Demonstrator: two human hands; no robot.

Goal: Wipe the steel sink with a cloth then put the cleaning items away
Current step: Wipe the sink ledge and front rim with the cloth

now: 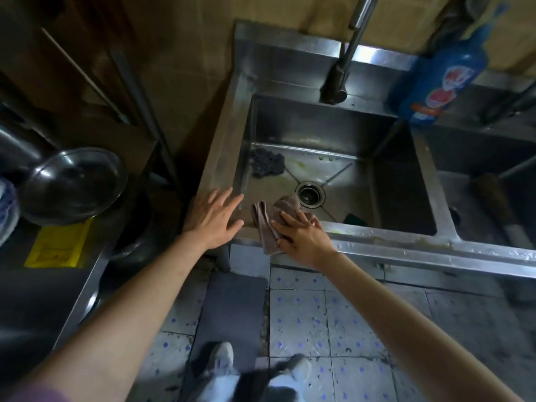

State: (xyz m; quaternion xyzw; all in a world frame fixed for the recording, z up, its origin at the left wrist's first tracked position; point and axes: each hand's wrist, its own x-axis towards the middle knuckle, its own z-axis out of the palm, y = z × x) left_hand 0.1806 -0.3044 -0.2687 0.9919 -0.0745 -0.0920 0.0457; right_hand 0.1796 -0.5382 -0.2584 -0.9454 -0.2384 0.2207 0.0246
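The right hand point(301, 236) is pressing a brownish folded cloth point(268, 227) flat-fingered onto the front rim of the rectangular steel sink point(377, 236); the left hand point(213, 217) is resting open-fingered on the rim's left corner.

The steel sink point(319, 132) was a deep square basin, its floor smeared with yellowish grime around the central drain. A brown cloth point(268, 227) (folded, rumpled) lay draped over the near rim at the left corner. A dark scrubber point(266, 163) sat in the far-left corner.
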